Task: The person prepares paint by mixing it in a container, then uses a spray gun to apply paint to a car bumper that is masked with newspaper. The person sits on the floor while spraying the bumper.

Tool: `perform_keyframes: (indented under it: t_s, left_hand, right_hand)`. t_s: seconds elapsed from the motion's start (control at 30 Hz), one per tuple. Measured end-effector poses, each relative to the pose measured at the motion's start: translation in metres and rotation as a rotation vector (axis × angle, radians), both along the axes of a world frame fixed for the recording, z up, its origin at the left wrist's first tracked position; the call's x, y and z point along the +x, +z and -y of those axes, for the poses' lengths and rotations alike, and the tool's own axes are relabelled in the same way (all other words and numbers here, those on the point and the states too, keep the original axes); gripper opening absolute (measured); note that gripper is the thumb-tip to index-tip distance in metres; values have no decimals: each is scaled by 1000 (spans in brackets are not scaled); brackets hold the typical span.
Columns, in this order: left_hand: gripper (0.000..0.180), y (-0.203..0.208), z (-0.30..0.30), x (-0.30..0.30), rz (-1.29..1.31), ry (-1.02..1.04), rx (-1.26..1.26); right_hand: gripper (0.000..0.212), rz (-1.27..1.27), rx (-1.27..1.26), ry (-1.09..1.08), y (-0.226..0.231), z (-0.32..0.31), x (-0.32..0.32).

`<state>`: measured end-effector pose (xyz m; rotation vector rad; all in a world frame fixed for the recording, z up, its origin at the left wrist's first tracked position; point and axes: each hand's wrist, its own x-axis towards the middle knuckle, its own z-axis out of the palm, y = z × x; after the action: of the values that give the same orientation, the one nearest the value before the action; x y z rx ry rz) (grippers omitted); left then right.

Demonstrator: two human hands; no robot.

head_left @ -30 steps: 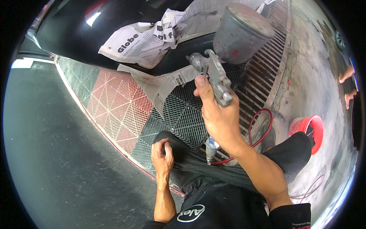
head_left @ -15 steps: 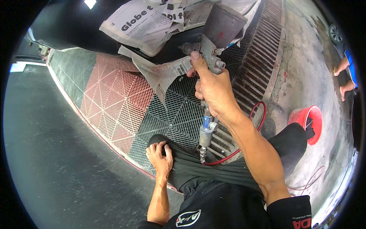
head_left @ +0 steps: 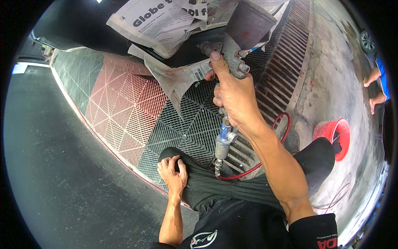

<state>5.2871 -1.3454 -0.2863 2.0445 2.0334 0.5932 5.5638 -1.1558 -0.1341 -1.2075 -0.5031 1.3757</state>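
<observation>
My right hand (head_left: pixel 235 93) is wrapped round the grip of a metal spray gun (head_left: pixel 232 53), its thumb lying along the gun's back. A grey paint cup (head_left: pixel 251 24) with a small red spot sits on the gun's top, tilted. Below the grip hang a silver inline air filter (head_left: pixel 222 146) with a blue band and a red air hose (head_left: pixel 248 171). The gun's nozzle points left, close to a black glossy car panel (head_left: pixel 83 29) partly masked with newspaper (head_left: pixel 153 29). Loosely bent, the fingers of my left hand (head_left: pixel 172 170) rest on my left knee and hold nothing.
Under the panel lies red and dark grated floor tiling (head_left: pixel 128 112), with a slotted drain grate (head_left: pixel 286 54) to its right. A red bucket (head_left: pixel 343 139) with dark cloth-like contents stands by my right knee. At the far right, another person's bare legs (head_left: pixel 375 87) show near a car wheel (head_left: pixel 367 41).
The spray gun in my right hand has shifted slightly to the right, its cup a little higher in the picture. My left hand stays on the knee.
</observation>
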Motion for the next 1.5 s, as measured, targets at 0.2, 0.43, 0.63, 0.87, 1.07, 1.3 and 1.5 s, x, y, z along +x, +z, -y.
perform_keyframes:
  t_s: [0.2, 0.43, 0.63, 0.87, 1.07, 1.3, 1.5]
  left_hand:
    - [15, 1, -1, 1, 6, -1, 4]
    - [15, 1, -1, 1, 8, -1, 2]
    - [16, 2, -3, 3, 13, 2, -15]
    - [17, 4, -5, 4, 16, -5, -12]
    - [15, 4, -4, 5, 9, -1, -1]
    - [16, 4, -3, 6, 3, -4, 4]
    - [15, 4, -2, 7, -2, 4, -6]
  right_hand:
    - [47, 15, 20, 45, -2, 0, -3]
    - [49, 48, -21, 1, 0, -4, 3]
    - [50, 75, 28, 62, 2, 5, 2]
    - [56, 151, 32, 55, -3, 6, 2]
    - [57, 126, 10, 9, 3, 10, 4]
    - [48, 106, 57, 15, -5, 2, 8]
    - [47, 68, 55, 3, -1, -1, 12]
